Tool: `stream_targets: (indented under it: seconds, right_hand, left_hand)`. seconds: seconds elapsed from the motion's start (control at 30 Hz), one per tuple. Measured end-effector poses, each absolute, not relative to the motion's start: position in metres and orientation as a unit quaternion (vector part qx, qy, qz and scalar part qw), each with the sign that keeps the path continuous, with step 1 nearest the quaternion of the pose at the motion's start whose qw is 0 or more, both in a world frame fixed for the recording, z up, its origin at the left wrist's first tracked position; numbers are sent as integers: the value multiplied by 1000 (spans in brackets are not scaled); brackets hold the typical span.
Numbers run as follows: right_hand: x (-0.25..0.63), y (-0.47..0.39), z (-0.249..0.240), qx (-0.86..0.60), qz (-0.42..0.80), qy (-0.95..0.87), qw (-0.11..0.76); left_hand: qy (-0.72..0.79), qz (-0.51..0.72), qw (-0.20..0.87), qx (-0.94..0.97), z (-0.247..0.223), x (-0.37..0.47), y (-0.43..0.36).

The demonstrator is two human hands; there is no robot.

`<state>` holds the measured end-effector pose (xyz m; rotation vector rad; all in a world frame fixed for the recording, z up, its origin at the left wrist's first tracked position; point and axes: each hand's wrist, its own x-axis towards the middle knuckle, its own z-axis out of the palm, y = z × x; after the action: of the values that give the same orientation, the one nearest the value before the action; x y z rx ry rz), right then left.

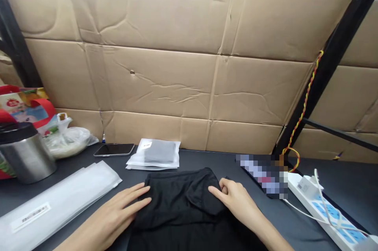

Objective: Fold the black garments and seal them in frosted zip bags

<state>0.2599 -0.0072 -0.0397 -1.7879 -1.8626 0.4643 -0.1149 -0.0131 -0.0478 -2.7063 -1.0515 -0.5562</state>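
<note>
A folded piece of black cloth [177,200], possibly a garment, lies in front of me on the dark table [203,160], with a loose flap bunched near its upper right. My left hand [115,211] rests at its left edge, fingers stretched out and touching the cloth. At the upper right edge, my right hand [238,198] has thumb and curled fingers closed on the cloth. Just behind it sit flat frosted packets [159,153] with dark contents. Longer frosted plastic bags [62,203] with a barcode label lie to the left of my left hand.
A phone [114,149], a steel container [28,156], a tied plastic bag [67,139] and a printed bag [28,109] stand at the left. On the right are a pixelated device [262,174] and a power strip [327,211] with white cables. Cardboard [165,54] walls the back.
</note>
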Motion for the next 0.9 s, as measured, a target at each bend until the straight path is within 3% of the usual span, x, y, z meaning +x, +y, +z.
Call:
stream_targets:
  seconds: [0.37,0.53,0.67,0.8,0.9]
  right_hand:
    - [301,6,-37,-629,178,-683,325]
    - [302,7,-44,-657,140,-679,296]
    - [271,-3,-13,-681,69,-675,276]
    - [205,-19,14,-666,-106,-720,164]
    - [156,-29,1,-595,-112,-786,127]
  left_hand:
    - [-311,-194,75,-927,-44,-60,1]
    - [-320,-216,4,-922,-61,-55,1]
    - [-326,-229,-38,-917,-65,-56,0]
    - [-322,-232,-54,-916,-64,-54,0]
    - [-329,-237,-59,-912,-63,-52,0]
